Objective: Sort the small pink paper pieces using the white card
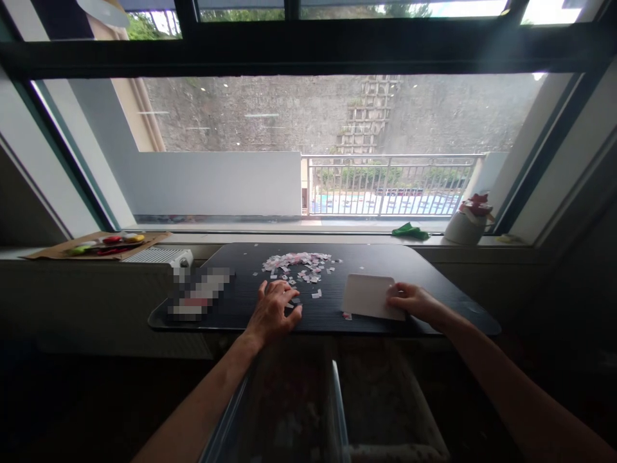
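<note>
My left hand (276, 310) hovers at or just over the dark tabletop (376, 257), its fingers spread and curved beside a few loose paper bits. In my right hand (415, 302) a blank white card (369, 296) is pinched by its right edge and held tilted over the table. Beyond my left hand lies a heap of small cut paper pieces (296, 259), white with pinkish marks. A single paper piece (317, 294) sits between the two hands, and another small scrap (347, 316) shows at the card's lower left corner.
A clear plastic bin (340, 411) with scraps stands below the table's front edge. A blurred-out item (200, 296) lies at the table's left. On the sill are a brown board (53, 251) with colourful things, a green cloth (409, 231) and a whitish pot (466, 225). A white slatted box (159, 257) stands at left.
</note>
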{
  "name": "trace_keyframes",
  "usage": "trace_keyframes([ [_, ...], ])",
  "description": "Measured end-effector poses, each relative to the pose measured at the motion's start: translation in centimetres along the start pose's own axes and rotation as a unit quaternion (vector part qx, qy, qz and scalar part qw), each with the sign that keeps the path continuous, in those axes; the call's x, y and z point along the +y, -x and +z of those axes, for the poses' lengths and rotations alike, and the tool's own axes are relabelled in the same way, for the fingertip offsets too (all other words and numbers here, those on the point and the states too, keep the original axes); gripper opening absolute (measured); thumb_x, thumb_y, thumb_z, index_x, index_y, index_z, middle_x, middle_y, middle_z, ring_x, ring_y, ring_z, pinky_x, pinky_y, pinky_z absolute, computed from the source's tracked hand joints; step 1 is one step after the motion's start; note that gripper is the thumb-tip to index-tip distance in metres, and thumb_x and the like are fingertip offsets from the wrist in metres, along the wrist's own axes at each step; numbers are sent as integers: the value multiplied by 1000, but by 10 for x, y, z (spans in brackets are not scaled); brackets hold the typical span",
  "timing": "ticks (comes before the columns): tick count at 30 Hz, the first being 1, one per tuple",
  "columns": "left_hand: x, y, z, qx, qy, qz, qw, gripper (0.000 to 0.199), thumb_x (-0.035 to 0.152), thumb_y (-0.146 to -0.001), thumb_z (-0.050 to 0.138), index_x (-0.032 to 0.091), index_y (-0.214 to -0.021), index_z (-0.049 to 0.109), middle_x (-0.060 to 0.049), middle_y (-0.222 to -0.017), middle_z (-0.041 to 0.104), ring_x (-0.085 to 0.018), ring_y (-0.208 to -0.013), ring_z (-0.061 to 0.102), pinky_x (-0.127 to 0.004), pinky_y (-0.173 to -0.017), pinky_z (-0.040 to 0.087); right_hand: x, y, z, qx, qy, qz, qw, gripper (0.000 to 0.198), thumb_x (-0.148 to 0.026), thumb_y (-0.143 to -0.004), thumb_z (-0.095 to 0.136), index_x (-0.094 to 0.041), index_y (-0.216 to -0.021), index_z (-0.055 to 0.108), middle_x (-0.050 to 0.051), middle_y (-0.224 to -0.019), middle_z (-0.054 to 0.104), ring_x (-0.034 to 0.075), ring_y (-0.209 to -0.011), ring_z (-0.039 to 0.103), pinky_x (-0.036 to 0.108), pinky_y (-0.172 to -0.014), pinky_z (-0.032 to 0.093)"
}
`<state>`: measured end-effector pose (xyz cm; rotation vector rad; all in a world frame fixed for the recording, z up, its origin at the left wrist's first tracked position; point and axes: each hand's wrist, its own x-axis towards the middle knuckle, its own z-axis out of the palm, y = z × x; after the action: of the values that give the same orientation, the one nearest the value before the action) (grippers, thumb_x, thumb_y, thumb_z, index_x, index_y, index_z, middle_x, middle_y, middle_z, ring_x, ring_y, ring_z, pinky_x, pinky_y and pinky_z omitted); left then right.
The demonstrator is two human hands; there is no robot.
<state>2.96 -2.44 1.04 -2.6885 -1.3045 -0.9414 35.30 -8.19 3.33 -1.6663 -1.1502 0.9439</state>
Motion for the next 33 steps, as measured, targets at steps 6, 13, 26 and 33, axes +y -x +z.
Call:
trace_keyframes([
  [6,0,0,0,-2,5,-2,1000,27,33,-77,52,22,-99,62,-6,-106,60,-26,-114,47,-55,-108,17,-1,7,-3,-45,-15,24,999,25,-19,-55,74,-17,-75,61,2,-69,70,16,-63,65,25,-58,52],
  [13,0,0,0,3,8,-1,1000,27,33,-77,52,22,-100,63,-6,-106,60,-27,-113,48,-56,-108,17,-3,17,-12,-99,-7,21,995,33,-27,-52,76,-17,-80,61,2,-73,70,17,-65,65,27,-58,50],
  [26,5,0,-3,-1,4,-12,1000,26,30,-77,53,21,-100,62,-7,-107,60,-26,-115,47,-56,-108,17,-32,-31,31,-38,-32,-40,998,24,-17,-61,70,-18,-81,57,2,-72,66,13,-61,60,22,-50,48],
  [33,5,-1,-3,1,10,-13,1000,26,30,-78,53,21,-100,62,-7,-107,61,-26,-116,46,-56,-109,16,-47,-57,67,-79,22,-19,996,22,-7,-62,66,-17,-79,56,-1,-67,61,10,-57,57,19,-47,44],
])
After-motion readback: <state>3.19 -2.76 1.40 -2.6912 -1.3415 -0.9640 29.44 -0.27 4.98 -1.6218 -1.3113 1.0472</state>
